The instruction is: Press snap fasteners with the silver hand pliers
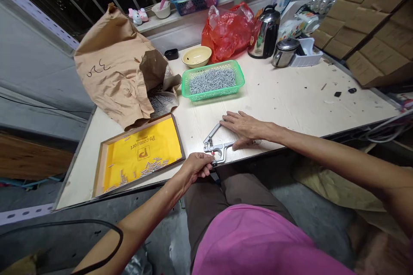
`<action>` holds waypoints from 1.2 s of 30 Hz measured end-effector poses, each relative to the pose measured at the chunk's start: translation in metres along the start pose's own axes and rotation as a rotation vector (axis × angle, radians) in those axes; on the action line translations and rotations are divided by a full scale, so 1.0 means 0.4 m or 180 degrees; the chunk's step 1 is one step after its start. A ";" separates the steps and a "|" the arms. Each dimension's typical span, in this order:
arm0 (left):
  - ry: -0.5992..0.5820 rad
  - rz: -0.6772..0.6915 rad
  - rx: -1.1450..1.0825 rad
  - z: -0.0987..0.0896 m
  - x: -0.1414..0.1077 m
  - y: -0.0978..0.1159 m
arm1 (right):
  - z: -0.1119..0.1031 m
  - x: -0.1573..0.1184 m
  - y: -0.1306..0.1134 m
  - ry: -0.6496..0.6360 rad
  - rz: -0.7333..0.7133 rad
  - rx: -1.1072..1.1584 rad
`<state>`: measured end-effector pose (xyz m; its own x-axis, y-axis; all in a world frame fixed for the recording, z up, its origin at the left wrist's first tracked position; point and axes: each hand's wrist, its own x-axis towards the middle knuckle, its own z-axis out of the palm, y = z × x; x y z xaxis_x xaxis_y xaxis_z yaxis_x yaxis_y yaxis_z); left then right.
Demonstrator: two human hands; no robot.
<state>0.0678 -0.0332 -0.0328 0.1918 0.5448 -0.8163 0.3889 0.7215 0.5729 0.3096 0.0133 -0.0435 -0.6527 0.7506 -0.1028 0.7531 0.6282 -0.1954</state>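
A metal hand press tool (222, 148) with a spring and two handles lies at the table's front edge. My left hand (200, 164) is closed at its jaw end, beside a small red part; whatever is between the fingertips is too small to name. My right hand (241, 128) lies spread over the handle ends, palm down, fingertips on the upper handle. To the left, a shallow tray (182, 137) with a yellow bottom holds several small metal pins (153, 166). Behind the tool stands a green basket (213, 96) filled with small metal pieces (213, 79).
A large brown paper bag (112, 68) with more metal pieces stands back left. Along the back are a cream bowl (196, 56), a red plastic bag (227, 36), a steel kettle (264, 34), a small steel pot (284, 53) and a white basket (308, 58).
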 end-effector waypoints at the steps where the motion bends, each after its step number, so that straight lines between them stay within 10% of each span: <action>1: -0.0005 0.0014 0.0016 0.000 -0.001 0.000 | -0.005 0.009 0.002 -0.0031 0.0001 -0.0069; 13: 0.0065 0.0154 0.0309 -0.007 -0.008 -0.020 | -0.038 0.025 -0.035 -0.0203 0.0135 -0.0405; 18: 0.1413 0.1980 0.1933 0.015 -0.031 -0.018 | -0.051 0.009 -0.052 -0.0253 0.0128 -0.0410; 23: 0.1344 0.3345 0.3296 0.072 0.007 0.038 | -0.058 0.005 -0.064 -0.0262 0.0179 -0.0420; 36: 0.1061 0.2906 0.4033 0.100 0.059 0.110 | -0.063 -0.013 -0.056 -0.0512 0.0538 -0.0264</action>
<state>0.1255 -0.0058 -0.0297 0.6386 0.7630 -0.1003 0.7553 -0.5965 0.2714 0.2979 0.0004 -0.0141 -0.5167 0.8083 -0.2824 0.8525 0.5163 -0.0822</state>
